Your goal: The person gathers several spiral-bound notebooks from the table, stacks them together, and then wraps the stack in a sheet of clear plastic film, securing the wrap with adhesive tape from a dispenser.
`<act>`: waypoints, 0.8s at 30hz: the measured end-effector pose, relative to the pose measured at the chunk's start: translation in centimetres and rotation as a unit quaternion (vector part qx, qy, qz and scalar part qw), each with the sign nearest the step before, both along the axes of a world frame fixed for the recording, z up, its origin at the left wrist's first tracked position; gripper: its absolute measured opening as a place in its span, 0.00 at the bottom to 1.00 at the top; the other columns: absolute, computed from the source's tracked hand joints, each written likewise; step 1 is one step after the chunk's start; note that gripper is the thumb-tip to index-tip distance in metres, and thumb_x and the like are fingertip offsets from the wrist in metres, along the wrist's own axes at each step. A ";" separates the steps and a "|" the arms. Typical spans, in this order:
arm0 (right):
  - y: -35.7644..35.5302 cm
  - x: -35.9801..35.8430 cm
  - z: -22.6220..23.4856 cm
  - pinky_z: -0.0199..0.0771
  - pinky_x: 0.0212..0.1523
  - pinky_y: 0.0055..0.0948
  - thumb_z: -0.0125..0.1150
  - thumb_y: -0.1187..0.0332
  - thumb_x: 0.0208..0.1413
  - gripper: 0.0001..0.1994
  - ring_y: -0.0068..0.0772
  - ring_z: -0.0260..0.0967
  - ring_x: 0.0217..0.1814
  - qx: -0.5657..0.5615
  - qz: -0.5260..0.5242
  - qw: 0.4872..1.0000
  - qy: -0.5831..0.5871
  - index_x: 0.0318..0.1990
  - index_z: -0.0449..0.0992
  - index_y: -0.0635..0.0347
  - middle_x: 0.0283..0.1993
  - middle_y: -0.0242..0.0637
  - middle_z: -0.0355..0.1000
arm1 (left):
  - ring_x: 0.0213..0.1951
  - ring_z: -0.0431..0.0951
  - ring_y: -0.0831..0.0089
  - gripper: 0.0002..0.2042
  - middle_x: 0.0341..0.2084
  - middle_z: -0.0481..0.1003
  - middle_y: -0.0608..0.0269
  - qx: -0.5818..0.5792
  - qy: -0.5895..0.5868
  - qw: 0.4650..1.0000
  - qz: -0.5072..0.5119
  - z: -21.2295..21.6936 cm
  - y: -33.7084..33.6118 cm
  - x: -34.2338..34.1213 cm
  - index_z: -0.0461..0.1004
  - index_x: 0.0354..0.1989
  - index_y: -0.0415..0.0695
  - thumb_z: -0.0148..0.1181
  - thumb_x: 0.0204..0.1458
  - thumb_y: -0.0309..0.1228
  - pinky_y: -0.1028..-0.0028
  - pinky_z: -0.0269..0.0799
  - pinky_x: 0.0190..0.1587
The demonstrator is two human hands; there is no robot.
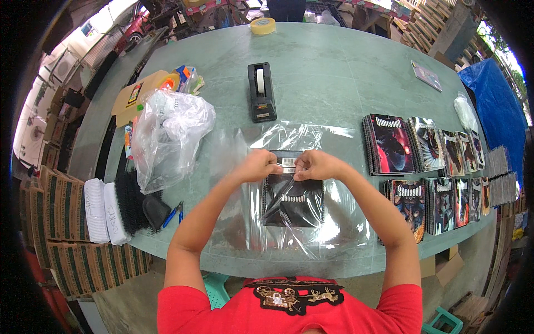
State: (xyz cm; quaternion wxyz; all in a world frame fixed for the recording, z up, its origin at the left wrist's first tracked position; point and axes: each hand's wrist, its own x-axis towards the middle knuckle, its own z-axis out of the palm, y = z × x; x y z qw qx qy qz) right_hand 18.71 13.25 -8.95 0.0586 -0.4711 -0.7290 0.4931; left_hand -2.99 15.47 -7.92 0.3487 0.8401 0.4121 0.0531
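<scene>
A black spiral-bound notebook (300, 210) lies on a clear plastic sheet (350, 217) in front of me. At its far edge, my left hand (258, 166) is closed in a pinch on a white strip of barcode labels (288, 162). My right hand (316, 165) pinches the right side of the same strip, fingertips close to the left ones. Under the fingers, part of the strip and the notebook's far edge are hidden. Shiny creases of plastic run around the notebook. Beyond the sheet stands a black tape dispenser (261, 92) with a white roll.
Spiral notebooks stand in overlapping rows (392, 147) at the right. Left are a crumpled clear plastic bag (175, 131), blue-handled pliers (173, 214), black binding coils (130, 203) and white bundles (105, 211). A yellow tape roll (263, 25) sits at the table's far edge.
</scene>
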 end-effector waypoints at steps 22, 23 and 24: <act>-6.3 -0.2 -4.6 0.37 0.63 0.46 0.67 0.59 0.37 0.50 0.33 0.58 0.58 0.237 -0.118 0.964 0.029 0.64 0.36 0.50 0.54 0.37 0.61 | 0.22 0.75 0.61 0.18 0.20 0.74 0.51 -0.023 0.023 0.999 0.017 -3.9 -1.7 5.1 0.76 0.24 0.39 0.62 0.39 0.45 0.67 0.67 0.26; -6.3 -0.2 -4.6 0.38 0.63 0.46 0.67 0.59 0.37 0.50 0.33 0.58 0.58 0.237 -0.116 0.964 0.026 0.64 0.36 0.50 0.54 0.37 0.61 | 0.24 0.75 0.59 0.19 0.22 0.75 0.50 0.004 0.059 0.998 0.021 -3.9 -2.0 5.2 0.76 0.24 0.40 0.63 0.38 0.46 0.65 0.68 0.27; -6.3 -0.3 -4.6 0.38 0.63 0.46 0.67 0.59 0.37 0.50 0.33 0.59 0.57 0.237 -0.114 0.965 0.023 0.64 0.37 0.50 0.54 0.37 0.61 | 0.23 0.75 0.58 0.20 0.22 0.75 0.52 0.029 0.086 0.995 0.048 -3.9 -2.1 5.3 0.76 0.24 0.40 0.64 0.36 0.48 0.65 0.68 0.27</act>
